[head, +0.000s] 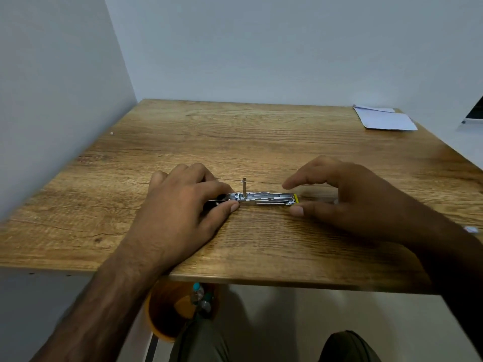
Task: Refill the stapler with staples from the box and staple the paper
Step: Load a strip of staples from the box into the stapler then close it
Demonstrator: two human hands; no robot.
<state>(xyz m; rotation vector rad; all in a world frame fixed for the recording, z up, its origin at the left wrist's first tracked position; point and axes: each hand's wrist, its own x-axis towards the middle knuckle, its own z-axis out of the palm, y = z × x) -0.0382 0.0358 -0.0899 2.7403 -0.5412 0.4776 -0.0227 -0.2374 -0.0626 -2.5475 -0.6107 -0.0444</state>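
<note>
A stapler [264,198] lies opened flat on the wooden table [261,142], its metal staple channel facing up, a small pin sticking up from it and a yellow tip at its right end. My left hand [183,205] pinches the stapler's black left end between thumb and fingers. My right hand [347,199] hovers at the yellow end, fingers spread, thumb tip touching the table just beside it; nothing shows in it. The white sheets of paper [384,118] lie at the table's far right corner. No staple box is clearly visible.
Walls close off the table's left and far sides. A small white and pink object [471,229] peeks out at the right edge behind my right forearm. Under the table stands an orange bin [167,312] with bottles in it. My knees show below.
</note>
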